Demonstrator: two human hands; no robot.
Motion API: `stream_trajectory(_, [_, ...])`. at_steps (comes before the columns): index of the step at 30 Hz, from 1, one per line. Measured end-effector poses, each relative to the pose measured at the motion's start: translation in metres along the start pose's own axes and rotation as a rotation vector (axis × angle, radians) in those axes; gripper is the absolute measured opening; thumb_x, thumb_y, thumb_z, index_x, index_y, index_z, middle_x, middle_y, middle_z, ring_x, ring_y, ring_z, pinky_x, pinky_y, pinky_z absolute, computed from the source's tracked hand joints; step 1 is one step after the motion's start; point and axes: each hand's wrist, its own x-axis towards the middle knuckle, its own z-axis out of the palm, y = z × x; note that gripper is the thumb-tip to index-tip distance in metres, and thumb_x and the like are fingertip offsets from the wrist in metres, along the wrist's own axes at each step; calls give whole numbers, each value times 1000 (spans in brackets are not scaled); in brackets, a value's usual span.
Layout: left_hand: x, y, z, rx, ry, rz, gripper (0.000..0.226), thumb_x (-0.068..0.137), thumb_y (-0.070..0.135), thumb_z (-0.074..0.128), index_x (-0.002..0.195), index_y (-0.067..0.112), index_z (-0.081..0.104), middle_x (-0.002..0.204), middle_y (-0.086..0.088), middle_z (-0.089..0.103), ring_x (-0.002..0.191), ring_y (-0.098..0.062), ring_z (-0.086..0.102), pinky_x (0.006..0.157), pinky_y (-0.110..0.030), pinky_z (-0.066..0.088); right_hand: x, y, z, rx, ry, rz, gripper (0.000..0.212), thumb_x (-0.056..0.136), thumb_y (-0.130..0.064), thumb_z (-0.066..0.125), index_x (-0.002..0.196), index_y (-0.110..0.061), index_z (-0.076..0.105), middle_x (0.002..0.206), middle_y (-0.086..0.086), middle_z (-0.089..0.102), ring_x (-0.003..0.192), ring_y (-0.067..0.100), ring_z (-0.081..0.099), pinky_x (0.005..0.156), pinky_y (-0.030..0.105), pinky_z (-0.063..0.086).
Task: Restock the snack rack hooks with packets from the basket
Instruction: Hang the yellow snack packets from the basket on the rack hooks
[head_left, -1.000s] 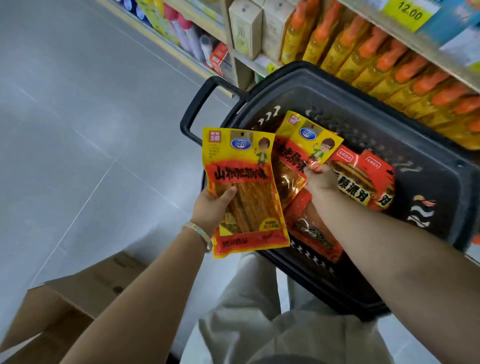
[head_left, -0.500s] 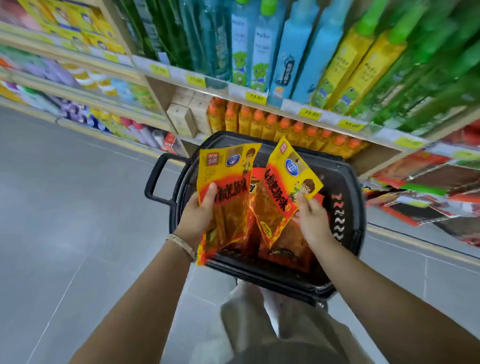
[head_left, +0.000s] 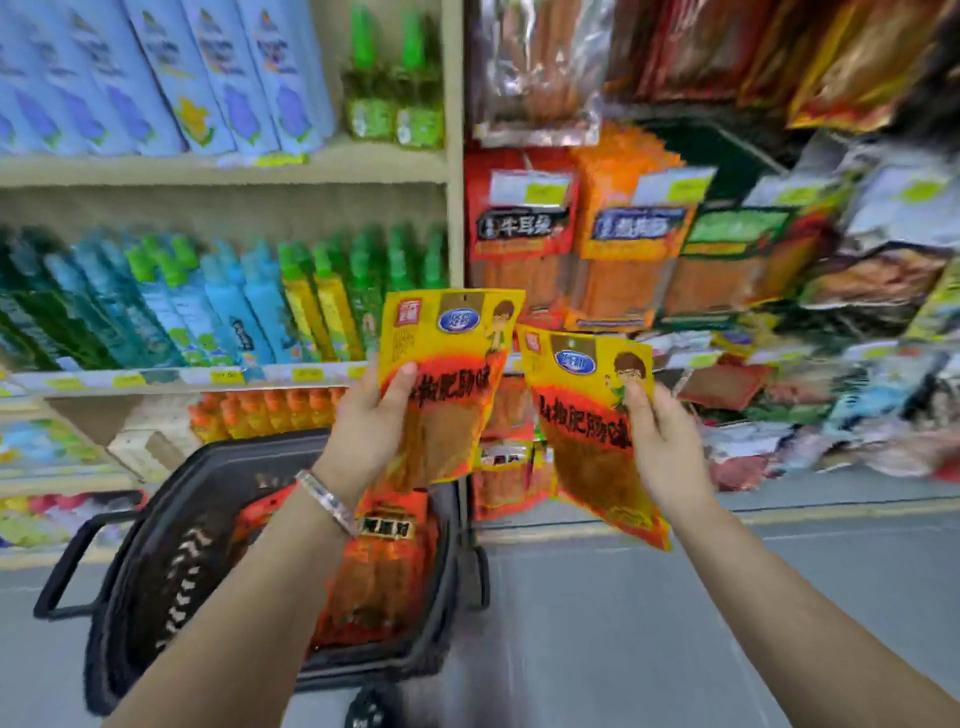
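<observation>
Low on the left, the basket (head_left: 135, 587) holds more red packets. Up comes the left hand (head_left: 363, 431), thumb across the front, grip pinching a yellow packet (head_left: 447, 374) upright, hang-hole on top, ready for a hook, I'd say. Beside it the second yellow packet (head_left: 582, 431) tilts, pinched at its edge by the right hand (head_left: 660, 452). Far right, the snack rack (head_left: 675, 234) hangs crowded, its hooks hidden.
</observation>
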Motion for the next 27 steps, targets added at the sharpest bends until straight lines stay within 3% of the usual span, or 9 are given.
stream_trajectory(1, [2, 17, 16, -8, 4, 55, 25, 95, 33, 51, 115, 21, 62, 112, 9, 55, 100, 1, 51, 92, -13, 33, 7, 1, -26, -19, 38, -29, 32, 100, -28, 42, 74, -12, 49, 67, -1, 47, 65, 11, 42, 63, 27, 31])
stream_trajectory(4, [7, 66, 64, -58, -28, 174, 13, 95, 25, 52, 101, 24, 63, 107, -4, 67, 103, -19, 61, 96, -35, 45, 30, 5, -97, -92, 165, -59, 35, 101, -27, 41, 70, -10, 45, 63, -1, 42, 61, 13, 38, 59, 31, 22])
stream_trajectory(7, [15, 114, 110, -109, 24, 248, 22, 94, 20, 53, 74, 28, 60, 77, 8, 64, 70, 4, 58, 71, -25, 44, 56, 10, -161, -108, 265, -44, 34, 101, -30, 39, 72, -13, 45, 64, -4, 43, 61, 9, 41, 58, 31, 25])
stream_trajectory(10, [29, 158, 152, -122, 97, 307, 29, 95, 25, 54, 65, 27, 55, 66, 17, 56, 57, 20, 51, 57, -9, 37, 86, 13, -212, -13, 350, -50, 35, 101, -31, 40, 68, -17, 41, 65, -5, 40, 63, 11, 40, 61, 33, 28])
stream_trajectory(12, [40, 188, 178, -141, 94, 345, 31, 95, 32, 52, 65, 28, 54, 64, 17, 54, 56, 15, 51, 57, -12, 37, 109, 10, -240, 39, 424, -52, 35, 100, -32, 41, 68, -18, 42, 66, -3, 42, 67, 15, 42, 63, 35, 31])
stream_trajectory(14, [52, 213, 204, -175, 71, 352, 31, 95, 39, 50, 67, 27, 55, 66, 12, 56, 59, 4, 50, 63, -26, 39, 133, 5, -264, 72, 475, -46, 39, 96, -42, 42, 65, -20, 38, 63, -6, 40, 58, 7, 41, 59, 32, 33])
stream_trajectory(17, [75, 247, 240, -293, 60, 347, 31, 93, 41, 52, 69, 25, 60, 70, 11, 63, 69, -9, 58, 68, -31, 46, 173, -2, -293, 101, 520, -98, 36, 95, -43, 42, 65, -23, 40, 63, -8, 41, 49, -6, 41, 52, 18, 32])
stream_trajectory(22, [115, 291, 292, -412, 63, 417, 21, 93, 39, 53, 77, 29, 62, 73, 16, 67, 69, 3, 62, 60, -17, 48, 249, -3, -332, 145, 542, -135, 28, 97, -35, 42, 77, -16, 46, 70, -6, 43, 62, 6, 41, 54, 20, 32])
stream_trajectory(27, [149, 325, 332, -518, 62, 436, 20, 93, 30, 57, 74, 28, 62, 66, 19, 68, 64, 5, 62, 54, -11, 46, 324, -7, -363, 180, 539, -143, 25, 96, -35, 42, 72, -30, 48, 78, -14, 49, 72, -2, 45, 62, 22, 33])
